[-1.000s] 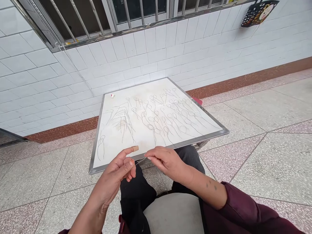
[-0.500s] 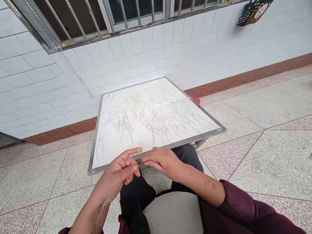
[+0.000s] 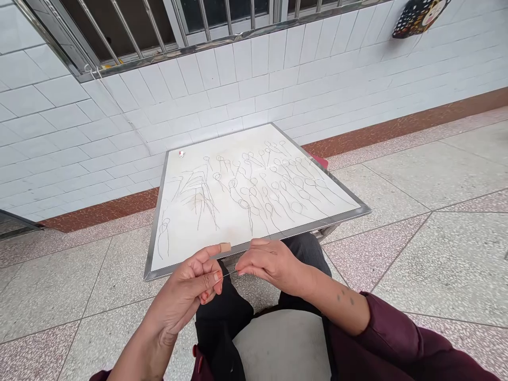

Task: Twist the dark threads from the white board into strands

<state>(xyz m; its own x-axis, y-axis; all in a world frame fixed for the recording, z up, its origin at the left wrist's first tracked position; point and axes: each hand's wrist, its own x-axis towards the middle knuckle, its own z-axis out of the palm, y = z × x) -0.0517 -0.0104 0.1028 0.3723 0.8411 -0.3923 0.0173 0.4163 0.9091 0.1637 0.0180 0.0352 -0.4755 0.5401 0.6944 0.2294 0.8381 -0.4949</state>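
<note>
A thin wire [image 3: 229, 273] runs between my two hands, just off the table's near edge and above my lap. My left hand [image 3: 194, 280] pinches one end between thumb and a bent finger, while its index finger, wrapped at the tip with a tan bandage [image 3: 225, 247], points out to the right. The fingertips of my right hand [image 3: 268, 264] close on the other end. On the white tabletop [image 3: 222, 241] lie several thin dark wires, many with a loop at one end, such as this looped wire [image 3: 164, 233] at the left.
Grey metal edging [image 3: 341, 216] frames the table. A small white and red object [image 3: 181, 154] sits in its far left corner. Behind stands a white tiled wall [image 3: 119, 121] with a barred window [image 3: 222, 18]. A dotted bag [image 3: 416, 18] hangs at the upper right.
My hands have drawn slightly apart, the left one to the left and the right one to the right, so more of the wire shows between them. The view has shifted a little.
</note>
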